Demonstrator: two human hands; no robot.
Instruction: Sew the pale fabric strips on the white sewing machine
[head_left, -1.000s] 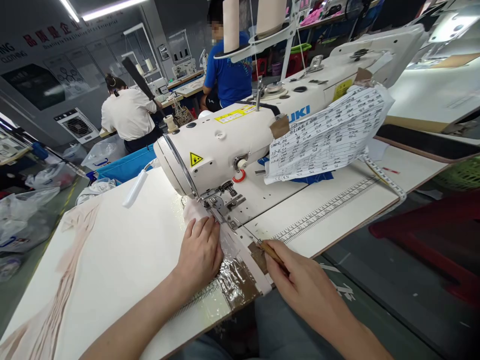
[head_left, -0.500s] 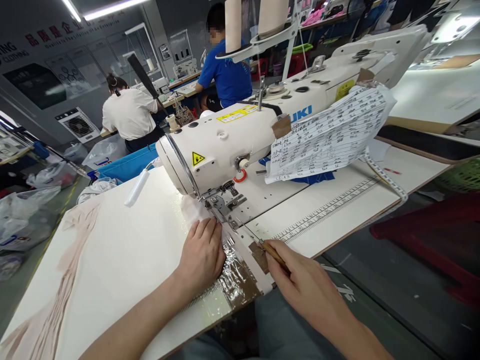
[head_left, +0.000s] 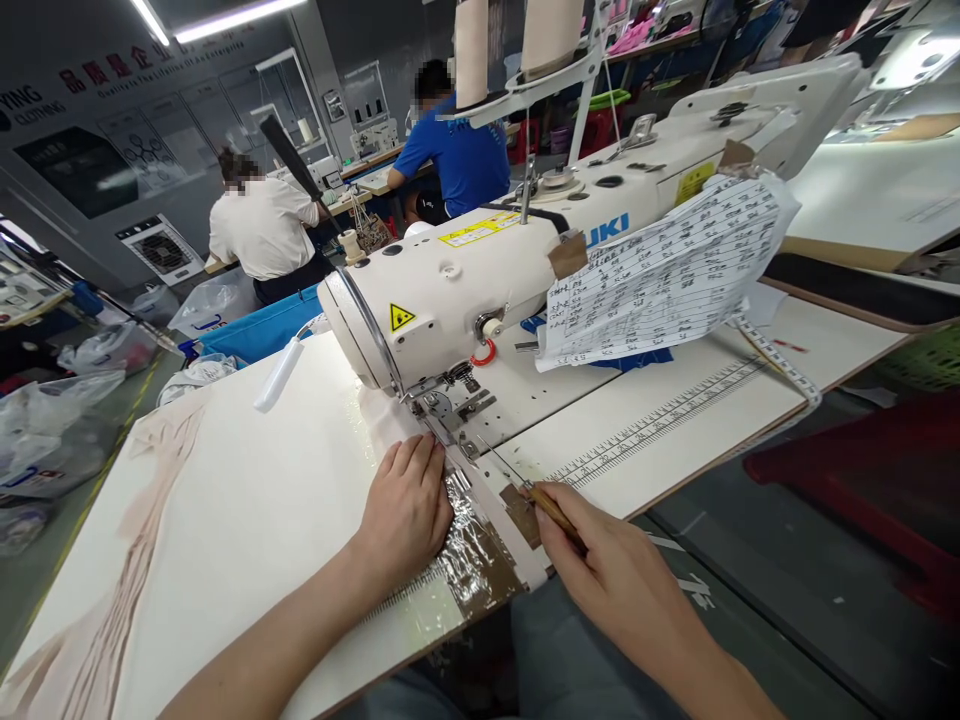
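My right hand (head_left: pixel 592 550) is closed around the wooden handle of an awl (head_left: pixel 556 515). The awl's thin metal shaft points up and left toward the presser foot area of a white sewing machine (head_left: pixel 442 300). My left hand (head_left: pixel 405 500) rests on the table just before the needle area, fingers together and bent over pale pink fabric (head_left: pixel 380 415); its thumb and fingertips are partly hidden. A narrow pale strip (head_left: pixel 506 525) runs from the table's front edge up to the presser foot, between my two hands. The needle itself is too small to make out.
More pink fabric (head_left: pixel 142 560) lies at the table's left. A white-handled tool (head_left: pixel 277 375) is near the far edge. A sheet of handwritten notes (head_left: pixel 652 275) hangs on the machine, above a tape measure (head_left: pixel 780 365). Two people sit working beyond.
The view has shifted slightly, so everything sits a little farther right. Both hands keep nearly the same place, and the awl stays in my right hand.
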